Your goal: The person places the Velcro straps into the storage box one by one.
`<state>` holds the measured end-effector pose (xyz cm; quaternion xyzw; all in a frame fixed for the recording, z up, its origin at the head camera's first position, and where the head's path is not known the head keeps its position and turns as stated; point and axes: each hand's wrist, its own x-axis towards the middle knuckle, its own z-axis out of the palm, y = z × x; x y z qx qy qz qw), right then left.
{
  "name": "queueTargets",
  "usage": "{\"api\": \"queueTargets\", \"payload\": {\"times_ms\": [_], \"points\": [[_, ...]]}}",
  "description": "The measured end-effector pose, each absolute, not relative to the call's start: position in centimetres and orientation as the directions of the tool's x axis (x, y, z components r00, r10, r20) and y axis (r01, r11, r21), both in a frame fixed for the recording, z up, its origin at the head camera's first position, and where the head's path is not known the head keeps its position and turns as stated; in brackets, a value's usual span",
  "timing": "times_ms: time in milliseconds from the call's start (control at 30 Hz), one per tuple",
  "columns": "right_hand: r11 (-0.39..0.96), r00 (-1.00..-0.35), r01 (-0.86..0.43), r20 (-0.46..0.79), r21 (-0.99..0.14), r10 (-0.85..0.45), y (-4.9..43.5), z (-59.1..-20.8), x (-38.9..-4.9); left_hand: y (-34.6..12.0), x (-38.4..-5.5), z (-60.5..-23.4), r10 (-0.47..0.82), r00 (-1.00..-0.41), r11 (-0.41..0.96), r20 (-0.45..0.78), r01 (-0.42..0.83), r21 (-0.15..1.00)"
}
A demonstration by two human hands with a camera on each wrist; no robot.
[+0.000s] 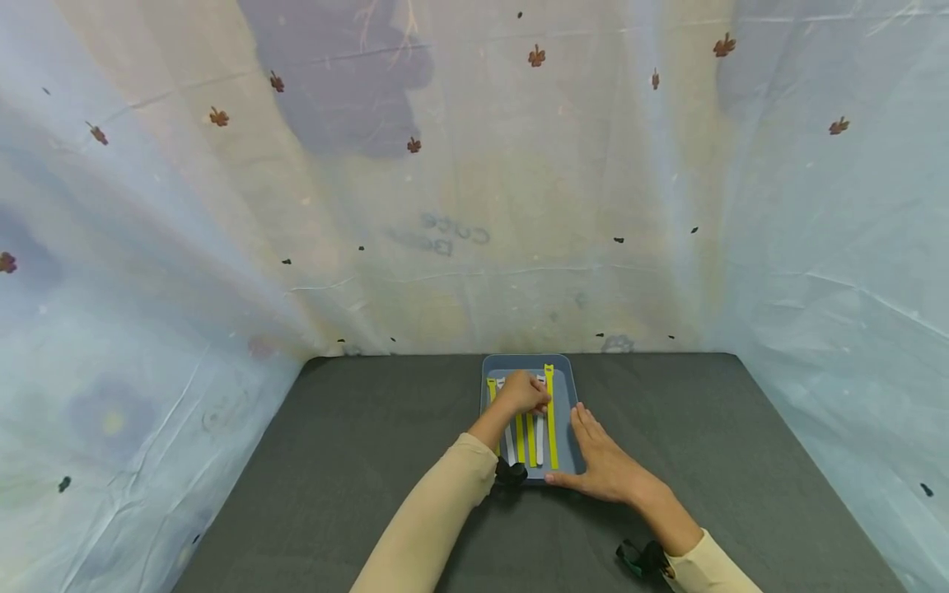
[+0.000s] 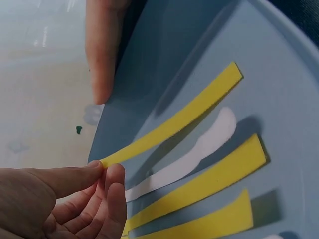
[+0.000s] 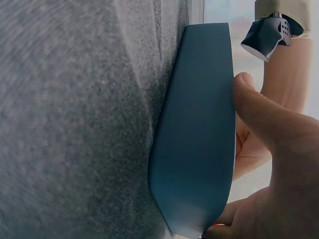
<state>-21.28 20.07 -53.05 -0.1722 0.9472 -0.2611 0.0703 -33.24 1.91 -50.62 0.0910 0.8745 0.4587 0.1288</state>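
Note:
A blue-grey tray [image 1: 567, 436] holds several yellow and white strap-like cable ties lying side by side lengthwise. My left hand [image 1: 525, 394] is over the tray and pinches the rightmost yellow cable tie [image 1: 552, 436] between thumb and fingers. In the left wrist view this yellow cable tie [image 2: 189, 117] stretches from the fingertips towards the near side of the tray. Beside it lies a white cable tie [image 2: 192, 162], then another yellow cable tie [image 2: 214, 188]. My right hand [image 1: 606, 465], fingers straight, rests against the tray's right side, its thumb at the near rim [image 3: 234, 124].
The tray stands on a dark grey cloth-covered table [image 1: 385, 436], near its far edge. A pale patterned sheet [image 1: 519, 206] hangs behind and at both sides. Black wrist devices [image 1: 510, 473] are worn on both wrists.

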Motion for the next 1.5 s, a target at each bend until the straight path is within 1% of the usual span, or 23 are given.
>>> {"api": "queueTargets", "payload": {"times_ms": [267,533,1000,1333,1500], "points": [[0.8,-0.928,-0.301,-0.034,-0.519,-0.371,20.1,-53.2,-21.4,2.4,-33.4,-51.0,0.262,-0.951,0.63,-0.164,0.04,0.775],[0.794,-0.927,-0.305,-0.029,-0.525,-0.375,20.1,-53.0,-21.4,2.6,-33.3,-51.1,0.254,-0.952,0.67,-0.168,0.048,0.741],[0.795,-0.93,-0.289,-0.039,-0.533,-0.365,20.0,-53.0,-21.4,2.8,-33.6,-51.3,0.248,-0.948,0.703,-0.198,0.035,0.71],[0.794,-0.93,-0.301,-0.023,-0.528,-0.368,20.1,-53.1,-21.4,3.1,-34.7,-51.9,0.251,-0.943,0.697,-0.217,0.021,0.717],[0.789,-0.927,-0.308,-0.019,-0.531,-0.375,20.1,-53.1,-21.4,3.0,-34.6,-52.0,0.261,-0.941,0.691,-0.216,0.026,0.722]]}}
